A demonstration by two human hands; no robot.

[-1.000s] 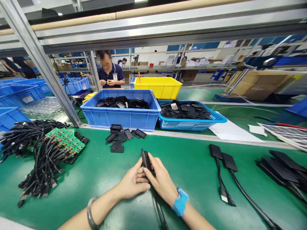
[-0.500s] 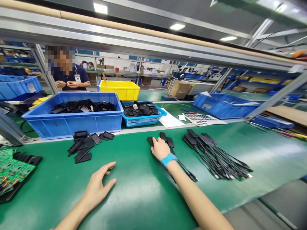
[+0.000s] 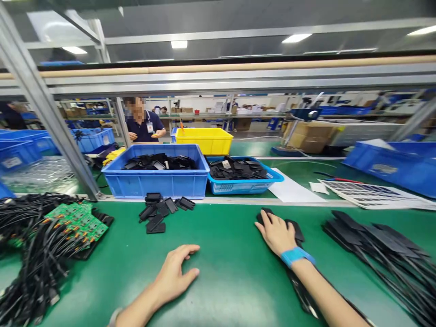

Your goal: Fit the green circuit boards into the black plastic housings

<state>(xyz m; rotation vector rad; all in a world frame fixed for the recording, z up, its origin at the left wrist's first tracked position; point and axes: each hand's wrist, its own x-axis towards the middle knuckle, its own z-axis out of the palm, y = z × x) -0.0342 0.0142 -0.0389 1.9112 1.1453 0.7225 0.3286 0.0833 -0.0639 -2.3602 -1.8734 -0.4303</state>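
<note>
My right hand (image 3: 276, 235), with a blue wristband, lies palm down on a few black cabled adapters (image 3: 297, 230) on the green mat; its fingers are flat and spread over them. My left hand (image 3: 175, 272) rests open on the bare mat, holding nothing. Black plastic shell halves (image 3: 160, 212) lie loose ahead of it. A larger row of finished black adapters with cables (image 3: 381, 247) sits to the right of my right hand.
A blue crate (image 3: 155, 181) of black parts and a shallow blue basket (image 3: 243, 186) stand behind the mat, a yellow bin (image 3: 204, 138) beyond. Green circuit boards (image 3: 76, 220) and tangled black cables (image 3: 30, 268) fill the left. A co-worker (image 3: 143, 122) stands across the line.
One second ago both hands held a black adapter together. My right hand has since laid it with the others on the right; my left hand let go and rests open. The view swung back left.
</note>
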